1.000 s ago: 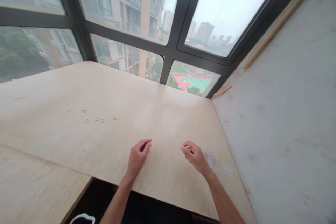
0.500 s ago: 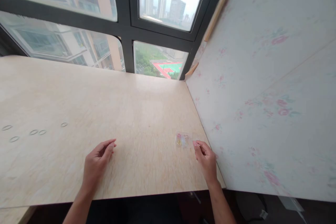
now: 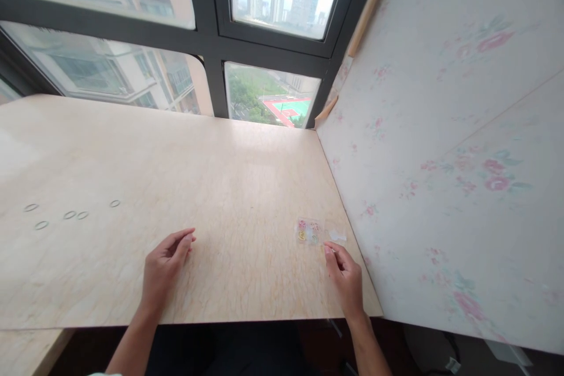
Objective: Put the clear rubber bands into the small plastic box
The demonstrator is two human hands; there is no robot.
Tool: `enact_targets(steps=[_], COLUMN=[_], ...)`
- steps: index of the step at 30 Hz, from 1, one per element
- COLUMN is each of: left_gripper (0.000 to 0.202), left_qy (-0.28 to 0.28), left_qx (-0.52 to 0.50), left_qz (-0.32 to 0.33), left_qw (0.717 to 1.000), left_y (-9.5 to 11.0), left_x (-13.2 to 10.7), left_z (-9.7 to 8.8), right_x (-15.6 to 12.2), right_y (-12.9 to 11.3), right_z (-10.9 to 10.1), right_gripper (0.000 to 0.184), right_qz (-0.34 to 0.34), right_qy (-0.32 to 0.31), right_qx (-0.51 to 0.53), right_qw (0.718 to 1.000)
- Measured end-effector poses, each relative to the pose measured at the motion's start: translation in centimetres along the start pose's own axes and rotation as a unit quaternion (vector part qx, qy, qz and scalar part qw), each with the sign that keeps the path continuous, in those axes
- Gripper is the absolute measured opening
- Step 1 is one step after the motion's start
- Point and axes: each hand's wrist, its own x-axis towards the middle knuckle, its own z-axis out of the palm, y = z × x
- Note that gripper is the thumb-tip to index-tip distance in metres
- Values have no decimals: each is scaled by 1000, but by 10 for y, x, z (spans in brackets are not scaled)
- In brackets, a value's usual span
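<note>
The clear packet (image 3: 314, 231) lies flat on the counter (image 3: 229, 188) near its right edge, close to the flowered wall panel (image 3: 445, 147), and we can make out small pink and yellow rings inside it. Our right hand (image 3: 346, 278) rests just in front of the packet, its fingers (image 3: 329, 251) drawn together and pointing at the packet's near edge; we cannot tell whether the fingertips touch it or pinch anything between them. Our left hand (image 3: 164, 265) lies well apart from the packet, toward the middle of the counter, with its fingers (image 3: 183, 242) loosely curled, half open, and holding nothing.

Far to our left, five thin loose rings (image 3: 70, 214) sit scattered on the pale wood-grain surface. The counter runs back to a dark-framed window (image 3: 211, 41), through which we see apartment blocks, trees and a red and green sports court far below. The floral panel stands upright along the counter's right side, meeting the window frame at the far corner.
</note>
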Motion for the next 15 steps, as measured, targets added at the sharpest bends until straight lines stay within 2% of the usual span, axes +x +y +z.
enact_targets(steps=[5,7,11,15], left_gripper=[40,40,38,37], left_qy=[-22,-19,37,123], left_qx=[-23,-36,-43,-11], left_qz=[0,0,8,-3], left_qw=[999,999,998,992], left_y=[1,4,4,-6], left_x=[1,1,7,29], left_z=[0,-3,-20,-53], right_x=[-12,-13,-14,-12], right_y=[2,3,9,17], right_z=[6,4,-1,-4], right_gripper=[33,35,39,41], right_qz=[-73,-74,-45,4], right_qy=[-53,-57,-57,-90], right_qx=[-21,-23,-6,42], right_qw=[996,995,997,995])
